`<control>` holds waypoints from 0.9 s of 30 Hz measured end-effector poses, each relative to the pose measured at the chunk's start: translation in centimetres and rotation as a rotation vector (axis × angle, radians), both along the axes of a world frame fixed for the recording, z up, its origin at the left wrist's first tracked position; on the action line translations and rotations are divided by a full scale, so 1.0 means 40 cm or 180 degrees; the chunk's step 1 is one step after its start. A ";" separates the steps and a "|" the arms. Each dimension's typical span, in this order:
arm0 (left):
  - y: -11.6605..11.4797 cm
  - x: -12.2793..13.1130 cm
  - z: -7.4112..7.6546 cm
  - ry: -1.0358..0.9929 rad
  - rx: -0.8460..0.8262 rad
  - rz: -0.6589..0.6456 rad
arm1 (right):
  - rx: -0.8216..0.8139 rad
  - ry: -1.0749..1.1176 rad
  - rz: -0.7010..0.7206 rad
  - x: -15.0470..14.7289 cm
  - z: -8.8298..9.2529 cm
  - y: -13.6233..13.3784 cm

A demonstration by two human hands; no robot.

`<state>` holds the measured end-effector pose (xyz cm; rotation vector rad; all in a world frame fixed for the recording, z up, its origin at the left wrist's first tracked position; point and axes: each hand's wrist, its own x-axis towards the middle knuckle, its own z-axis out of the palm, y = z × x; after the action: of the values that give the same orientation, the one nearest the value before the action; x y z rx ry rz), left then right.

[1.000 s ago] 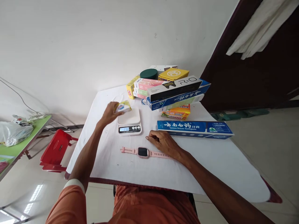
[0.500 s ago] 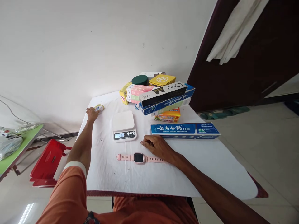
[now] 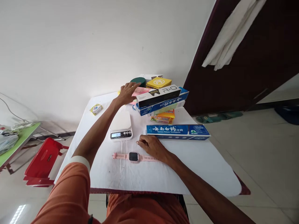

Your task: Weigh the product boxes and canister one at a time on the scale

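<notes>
My left hand (image 3: pixel 127 93) hovers over the left side of the box pile, fingers spread and holding nothing. Partly hidden beneath it are pink boxes (image 3: pixel 143 90). Just behind its fingertips is a dark green round lid (image 3: pixel 138 81). On the table's left part lies a small yellow-and-white box (image 3: pixel 96 109), apart from the hand. My right hand (image 3: pixel 151 145) rests on the table in a loose fist, with nothing seen in it. It lies between a long blue toothpaste box (image 3: pixel 178 132) and a pink smartwatch (image 3: pixel 134 156). A white digital scale (image 3: pixel 121 121) stands left of it, its display lit.
A black-and-white R&O box (image 3: pixel 158 95) lies atop another blue toothpaste box (image 3: pixel 162 104). Behind them is a yellow box (image 3: pixel 158 82); below, an orange box (image 3: pixel 163 117). A red chair (image 3: pixel 40 161) and green table (image 3: pixel 21 140) stand at left.
My left hand has let go of the small yellow-and-white box and moved right to the pile. The scale's reading differs. My right hand stays resting; the view has shifted slightly.
</notes>
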<state>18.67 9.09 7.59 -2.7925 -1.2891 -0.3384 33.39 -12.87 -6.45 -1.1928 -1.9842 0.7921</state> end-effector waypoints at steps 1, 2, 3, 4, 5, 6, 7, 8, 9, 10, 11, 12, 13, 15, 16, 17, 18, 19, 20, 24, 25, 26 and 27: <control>0.007 0.014 0.003 0.0138 -0.0097 -0.0002 | 0.0000 -0.0011 0.0000 0.000 0.000 -0.001; 0.016 0.022 0.003 0.0229 -0.0169 0.0014 | -0.0013 -0.0015 0.0006 -0.001 0.000 -0.001; 0.025 0.026 0.003 0.0283 -0.0205 0.0039 | -0.0030 -0.0010 0.0010 -0.002 0.000 -0.002; 0.035 0.027 0.002 0.0310 -0.0208 0.0076 | -0.0050 0.0000 0.0017 -0.002 0.000 -0.002; 0.043 0.027 0.000 0.0319 -0.0190 0.0114 | -0.0064 0.0012 0.0018 -0.003 0.000 -0.002; 0.050 0.025 -0.001 0.0320 -0.0167 0.0147 | -0.0071 0.0022 0.0017 -0.003 0.000 -0.002; 0.056 0.023 -0.003 0.0319 -0.0151 0.0157 | -0.0072 0.0029 0.0015 -0.004 -0.001 -0.002; 0.059 0.022 -0.005 0.0322 -0.0150 0.0142 | -0.0070 0.0032 0.0008 -0.004 -0.001 -0.001; 0.061 0.022 -0.008 0.0332 -0.0165 0.0114 | -0.0067 0.0030 0.0001 -0.005 -0.002 -0.001; 0.062 0.022 -0.010 0.0341 -0.0184 0.0080 | -0.0066 0.0020 -0.0007 -0.005 -0.004 0.000; 0.062 0.023 -0.012 0.0348 -0.0200 0.0053 | -0.0063 0.0006 -0.0019 -0.006 -0.005 0.002; 0.062 0.025 -0.014 0.0347 -0.0211 0.0041 | -0.0055 -0.0010 -0.0029 -0.006 -0.007 0.003; 0.062 0.027 -0.015 0.0338 -0.0214 0.0038 | -0.0042 -0.0026 -0.0041 -0.007 -0.009 0.004; 0.063 0.033 -0.016 0.0310 -0.0187 0.0051 | -0.0020 -0.0040 -0.0057 -0.008 -0.012 0.006; 0.063 0.036 -0.016 0.0307 -0.0161 0.0065 | -0.0016 -0.0033 -0.0058 -0.008 -0.013 0.007; 0.063 0.038 -0.014 0.0318 -0.0137 0.0083 | -0.0018 -0.0019 -0.0050 -0.008 -0.013 0.007; 0.063 0.041 -0.012 0.0340 -0.0116 0.0099 | -0.0027 -0.0001 -0.0040 -0.008 -0.013 0.007; 0.062 0.042 -0.010 0.0365 -0.0100 0.0110 | -0.0034 0.0017 -0.0030 -0.008 -0.013 0.007; 0.061 0.043 -0.007 0.0388 -0.0091 0.0116 | -0.0036 0.0031 -0.0020 -0.008 -0.012 0.007; 0.050 0.042 0.006 0.0429 -0.0145 0.0134 | -0.0024 0.0012 -0.0029 -0.007 -0.008 0.005; 0.047 0.041 0.010 0.0434 -0.0167 0.0125 | -0.0028 0.0000 -0.0037 -0.007 -0.008 0.005; 0.044 0.039 0.013 0.0436 -0.0181 0.0103 | -0.0034 -0.0009 -0.0044 -0.007 -0.007 0.004; 0.041 0.036 0.017 0.0432 -0.0184 0.0080 | -0.0039 -0.0011 -0.0051 -0.007 -0.007 0.004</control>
<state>20.13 10.73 8.27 -2.7876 -1.3224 -0.1097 33.12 -12.71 -6.73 -1.2165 -1.9728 0.7959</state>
